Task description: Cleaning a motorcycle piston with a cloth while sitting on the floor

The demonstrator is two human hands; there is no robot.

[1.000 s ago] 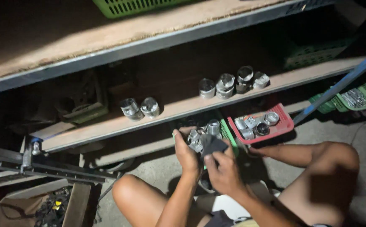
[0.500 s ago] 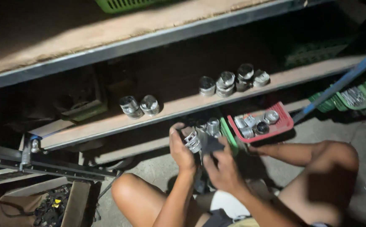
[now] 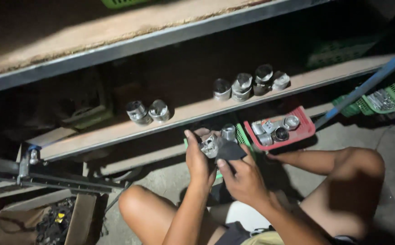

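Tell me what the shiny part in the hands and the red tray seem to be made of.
The part in the left hand looks like bare cast metal: silvery-grey with bright glints. The red tray looks like moulded plastic: even colour, thin rim.

We see a long wooden shelf (image 3: 116, 131) above our left hand (image 3: 198, 163), carrying two metal pistons (image 3: 147, 111) up-left of it and four more (image 3: 251, 83) up-right. A red tray (image 3: 307, 129) lies on the concrete floor (image 3: 387, 136), right of our right hand (image 3: 245, 179).
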